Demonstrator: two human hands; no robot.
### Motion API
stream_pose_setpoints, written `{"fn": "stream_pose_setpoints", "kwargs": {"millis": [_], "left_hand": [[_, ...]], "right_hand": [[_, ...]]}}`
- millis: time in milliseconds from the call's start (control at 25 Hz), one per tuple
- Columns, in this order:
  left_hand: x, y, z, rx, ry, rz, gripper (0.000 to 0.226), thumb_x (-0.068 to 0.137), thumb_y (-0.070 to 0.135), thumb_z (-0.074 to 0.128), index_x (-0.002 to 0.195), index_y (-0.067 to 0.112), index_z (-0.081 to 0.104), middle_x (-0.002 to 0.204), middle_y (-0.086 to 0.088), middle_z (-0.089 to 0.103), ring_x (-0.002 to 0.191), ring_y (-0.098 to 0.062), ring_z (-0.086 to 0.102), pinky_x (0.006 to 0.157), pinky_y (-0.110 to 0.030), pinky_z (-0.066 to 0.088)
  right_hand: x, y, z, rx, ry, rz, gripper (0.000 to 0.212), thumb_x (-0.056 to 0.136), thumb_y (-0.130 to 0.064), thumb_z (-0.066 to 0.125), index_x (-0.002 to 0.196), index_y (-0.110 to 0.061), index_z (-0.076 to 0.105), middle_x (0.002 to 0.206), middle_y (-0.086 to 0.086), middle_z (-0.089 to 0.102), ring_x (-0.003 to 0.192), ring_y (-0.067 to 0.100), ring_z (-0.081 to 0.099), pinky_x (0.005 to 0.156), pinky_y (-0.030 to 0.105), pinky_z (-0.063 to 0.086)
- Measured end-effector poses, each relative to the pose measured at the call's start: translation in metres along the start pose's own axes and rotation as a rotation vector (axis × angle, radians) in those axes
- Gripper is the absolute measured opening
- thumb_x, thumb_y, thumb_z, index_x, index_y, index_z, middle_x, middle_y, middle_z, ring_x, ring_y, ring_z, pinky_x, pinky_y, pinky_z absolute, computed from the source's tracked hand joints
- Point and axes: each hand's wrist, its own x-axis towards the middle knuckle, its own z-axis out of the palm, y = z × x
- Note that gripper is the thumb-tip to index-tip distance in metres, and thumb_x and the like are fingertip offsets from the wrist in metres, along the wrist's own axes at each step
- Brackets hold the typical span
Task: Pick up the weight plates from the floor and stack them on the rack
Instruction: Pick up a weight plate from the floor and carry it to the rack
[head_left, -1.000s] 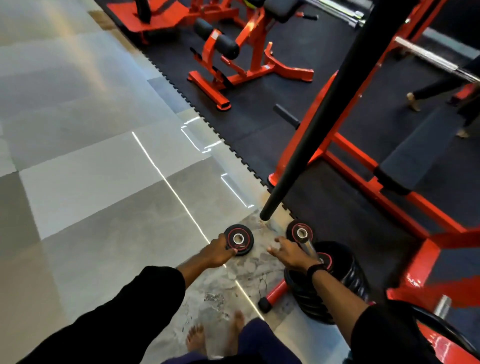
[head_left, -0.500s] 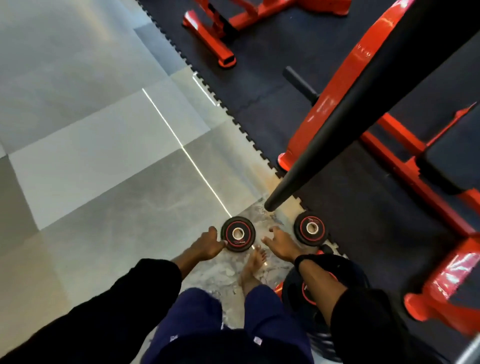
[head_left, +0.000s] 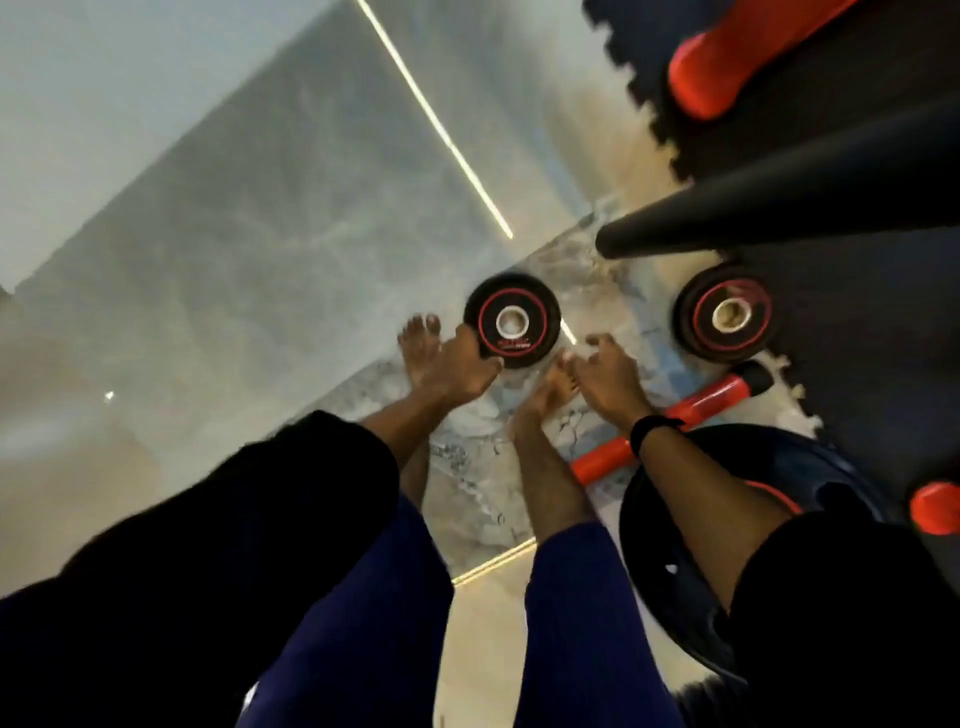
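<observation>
Left hand (head_left: 457, 371) reaches down, grip curled on the near-left rim of the small plate (head_left: 511, 320) over the tile floor (head_left: 218, 249). Right hand (head_left: 605, 376) hovers just right of it, fingers spread, holding nothing. Second plate stack (head_left: 724, 314) sits farther right on the black mat (head_left: 857, 322).

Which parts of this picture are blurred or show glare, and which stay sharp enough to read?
Head view: motion blur smears the whole frame; the small plate in the left hand shows its red ring, its lettering unreadable; bright light streaks glare off the glossy floor tiles.
</observation>
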Motion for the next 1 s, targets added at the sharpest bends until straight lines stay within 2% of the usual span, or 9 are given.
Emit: {"fn": "stream_pose_setpoints", "kwargs": {"millis": [80, 160, 240, 320, 440, 560, 640, 840, 1000], "left_hand": [[0.054, 0.006, 0.015, -0.009, -0.016, -0.056, 0.080, 0.061, 0.074, 0.047, 0.123, 0.024, 0.055, 0.134, -0.014, 0.054, 0.134, -0.040, 0.036, 0.110, -0.055, 0.025], [0.092, 0.011, 0.022, -0.045, -0.017, -0.096, 0.078, 0.060, 0.072, 0.051, 0.124, 0.028, 0.049, 0.132, -0.009, 0.056, 0.132, -0.039, 0.041, 0.108, -0.055, 0.029], [0.142, 0.015, 0.048, -0.150, -0.072, -0.074, 0.072, 0.074, 0.052, 0.067, 0.131, 0.016, 0.043, 0.133, -0.012, 0.052, 0.127, -0.036, 0.047, 0.104, -0.048, 0.038], [0.190, 0.024, 0.072, -0.199, -0.063, -0.074, 0.079, 0.075, 0.039, 0.077, 0.135, 0.008, 0.035, 0.137, -0.017, 0.044, 0.126, -0.036, 0.047, 0.099, -0.046, 0.044], [0.238, 0.034, 0.104, -0.191, 0.003, -0.055, 0.098, 0.065, 0.041, 0.085, 0.139, 0.010, 0.028, 0.139, -0.016, 0.035, 0.128, -0.035, 0.041, 0.093, -0.047, 0.047], [0.260, 0.041, 0.134, -0.064, 0.133, -0.042, 0.097, 0.057, 0.028, 0.086, 0.135, 0.013, 0.030, 0.134, -0.013, 0.032, 0.122, -0.031, 0.038, 0.082, -0.044, 0.052], [0.266, 0.041, 0.141, -0.036, 0.231, -0.057, 0.092, 0.055, 0.023, 0.083, 0.132, 0.015, 0.033, 0.130, -0.011, 0.034, 0.116, -0.029, 0.041, 0.076, -0.040, 0.053], [0.253, 0.044, 0.115, -0.072, 0.129, -0.048, 0.094, 0.055, 0.027, 0.086, 0.132, 0.016, 0.033, 0.132, -0.011, 0.034, 0.117, -0.033, 0.045, 0.074, -0.036, 0.047], [0.201, 0.040, 0.060, -0.058, 0.073, -0.010, 0.098, 0.056, 0.038, 0.087, 0.133, 0.017, 0.030, 0.134, -0.011, 0.035, 0.116, -0.037, 0.049, 0.078, -0.042, 0.044]], "right_hand": [[0.065, 0.013, 0.035, 0.013, 0.002, 0.067, 0.049, 0.090, -0.025, 0.061, 0.132, -0.003, 0.047, 0.124, 0.021, 0.060, 0.117, 0.034, 0.057, 0.097, 0.035, 0.044], [0.119, 0.020, 0.063, 0.006, 0.023, 0.117, 0.055, 0.088, -0.028, 0.064, 0.132, -0.004, 0.044, 0.132, 0.022, 0.053, 0.123, 0.036, 0.051, 0.102, 0.047, 0.042], [0.176, 0.027, 0.093, 0.014, 0.053, 0.164, 0.067, 0.085, -0.033, 0.068, 0.137, -0.006, 0.036, 0.140, 0.021, 0.043, 0.130, 0.037, 0.042, 0.105, 0.052, 0.038], [0.227, 0.031, 0.121, -0.013, 0.066, 0.206, 0.084, 0.080, -0.038, 0.073, 0.143, -0.010, 0.025, 0.145, 0.020, 0.032, 0.134, 0.039, 0.034, 0.105, 0.057, 0.035], [0.275, 0.038, 0.153, -0.098, 0.122, 0.227, 0.111, 0.066, -0.043, 0.084, 0.147, -0.016, 0.013, 0.146, 0.019, 0.023, 0.132, 0.038, 0.030, 0.095, 0.056, 0.042], [0.298, 0.052, 0.177, -0.231, 0.316, 0.209, 0.105, 0.059, -0.034, 0.085, 0.143, -0.018, 0.024, 0.138, 0.016, 0.029, 0.120, 0.035, 0.035, 0.078, 0.046, 0.048], [0.304, 0.057, 0.182, -0.248, 0.377, 0.178, 0.098, 0.057, -0.032, 0.083, 0.138, -0.018, 0.030, 0.133, 0.015, 0.034, 0.115, 0.034, 0.038, 0.073, 0.043, 0.047], [0.292, 0.044, 0.161, -0.186, 0.282, 0.199, 0.093, 0.061, -0.028, 0.085, 0.134, -0.021, 0.029, 0.137, 0.015, 0.029, 0.121, 0.035, 0.036, 0.082, 0.044, 0.042], [0.232, 0.011, 0.126, -0.156, 0.239, 0.203, 0.092, 0.062, -0.022, 0.082, 0.136, -0.021, 0.028, 0.137, 0.017, 0.032, 0.126, 0.039, 0.033, 0.094, 0.050, 0.041]]}}
